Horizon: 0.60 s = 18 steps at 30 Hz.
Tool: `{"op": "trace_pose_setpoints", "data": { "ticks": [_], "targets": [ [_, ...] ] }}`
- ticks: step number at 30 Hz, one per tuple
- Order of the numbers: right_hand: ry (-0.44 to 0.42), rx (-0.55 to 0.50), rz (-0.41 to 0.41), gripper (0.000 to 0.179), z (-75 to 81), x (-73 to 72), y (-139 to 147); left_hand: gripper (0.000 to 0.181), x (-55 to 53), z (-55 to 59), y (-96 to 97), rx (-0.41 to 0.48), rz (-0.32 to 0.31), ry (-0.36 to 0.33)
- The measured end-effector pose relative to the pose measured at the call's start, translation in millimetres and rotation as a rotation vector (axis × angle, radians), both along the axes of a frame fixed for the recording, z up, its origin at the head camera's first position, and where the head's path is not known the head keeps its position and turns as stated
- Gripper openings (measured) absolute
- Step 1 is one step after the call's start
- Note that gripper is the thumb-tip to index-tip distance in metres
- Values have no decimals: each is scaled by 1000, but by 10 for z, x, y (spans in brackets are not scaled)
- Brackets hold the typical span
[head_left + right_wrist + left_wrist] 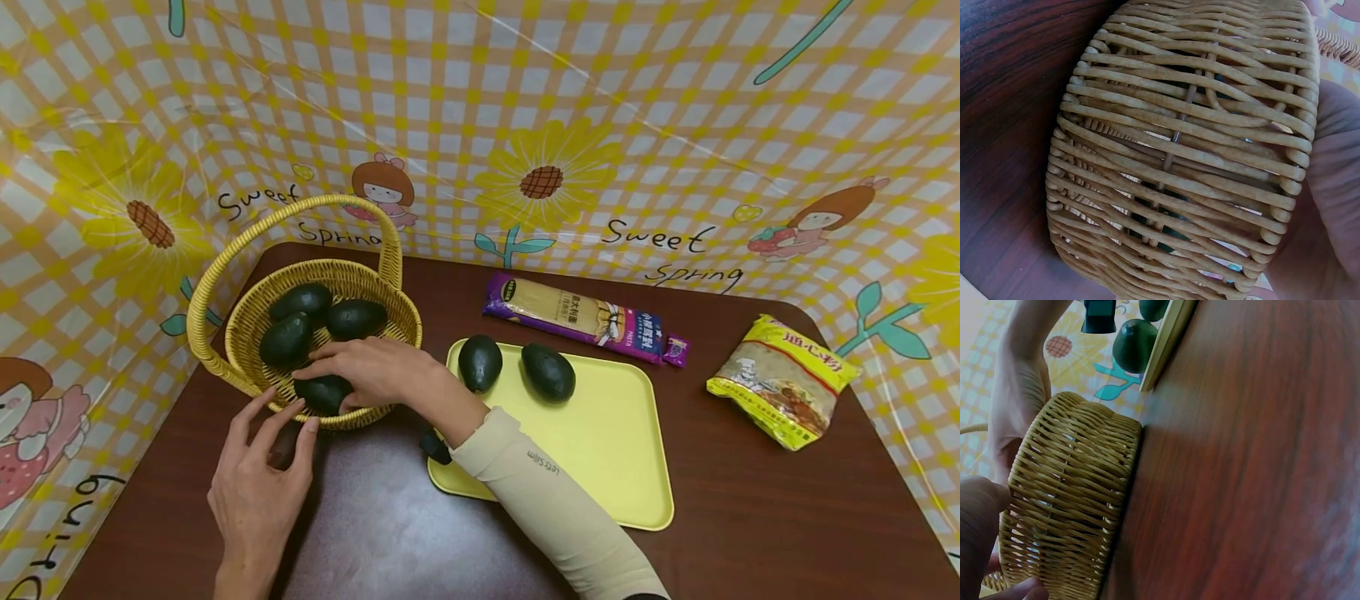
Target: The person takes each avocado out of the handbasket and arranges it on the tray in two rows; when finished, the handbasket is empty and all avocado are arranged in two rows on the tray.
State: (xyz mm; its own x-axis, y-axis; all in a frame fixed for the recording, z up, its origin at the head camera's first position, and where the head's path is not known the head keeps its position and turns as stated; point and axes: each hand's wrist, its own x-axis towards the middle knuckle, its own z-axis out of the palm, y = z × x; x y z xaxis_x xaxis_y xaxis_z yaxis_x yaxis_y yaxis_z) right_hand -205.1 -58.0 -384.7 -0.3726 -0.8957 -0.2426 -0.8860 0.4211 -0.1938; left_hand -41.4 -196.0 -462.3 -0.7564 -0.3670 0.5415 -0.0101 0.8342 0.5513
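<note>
Head view: R hand [367, 369] gripped avocado [321, 395], L hand [258, 475] touched basket [405, 327], couldn't tell if gripping; going soft, no bumps, prob. helped.

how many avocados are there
6: in the basket, back avocado, left avocado, right avocado, front avocado under the right hand; on the tray, two avocados. More may be hidden.

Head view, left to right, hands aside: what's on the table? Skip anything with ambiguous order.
Basket → left avocado on the tray → right avocado there → small purple packet → yellow bag.
</note>
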Motion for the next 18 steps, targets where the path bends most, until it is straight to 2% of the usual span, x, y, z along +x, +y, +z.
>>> {"op": "trace_pose_setpoints", "data": {
  "ticks": [11, 18],
  "targets": [
    [-23, 16, -12, 84, -13, -34, -57, 29, -4, -5, -5, 0, -5, 3],
    [-28, -11, 13, 87, -34, -62, -62, 29, 0, -1, -1, 4, -1, -10]
  ]
}}
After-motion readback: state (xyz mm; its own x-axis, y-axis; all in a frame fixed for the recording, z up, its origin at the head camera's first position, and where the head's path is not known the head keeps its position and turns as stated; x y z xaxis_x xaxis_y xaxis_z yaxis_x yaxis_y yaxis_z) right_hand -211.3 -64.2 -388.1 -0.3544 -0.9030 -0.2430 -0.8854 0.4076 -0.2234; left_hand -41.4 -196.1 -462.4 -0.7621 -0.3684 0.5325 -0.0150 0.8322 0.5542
